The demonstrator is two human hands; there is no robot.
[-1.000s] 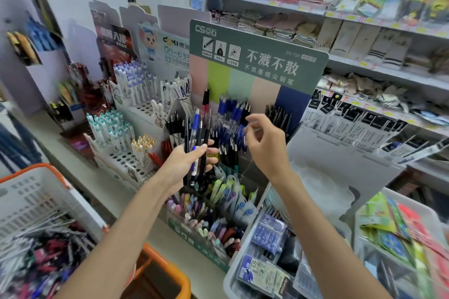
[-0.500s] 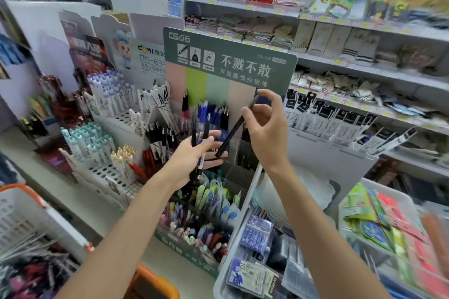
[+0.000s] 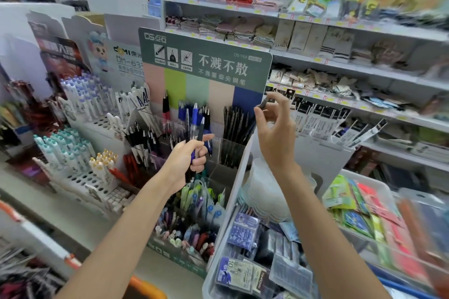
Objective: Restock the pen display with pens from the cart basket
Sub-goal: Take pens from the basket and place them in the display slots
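While the right hand (image 3: 275,133) pinches one dark pen (image 3: 263,104) by its top end between thumb and forefinger, the other fingers loosely spread, the pen slants down and to the left. Its lower end points toward the clear slot (image 3: 228,153) of black pens (image 3: 234,121) at the right end of the display (image 3: 206,56). That slot lies just below and left of the fingers, so the right hand is the nearer; the drop likely needs the pen tipped upright first. The left hand (image 3: 184,162) grips a small upright bunch (image 3: 201,128) of blue and black pens in front of the blue-pen slot (image 3: 194,114). Red pens (image 3: 166,104) stand further left. The basket (image 3: 36,238), blurred at lower left, holds more pens.
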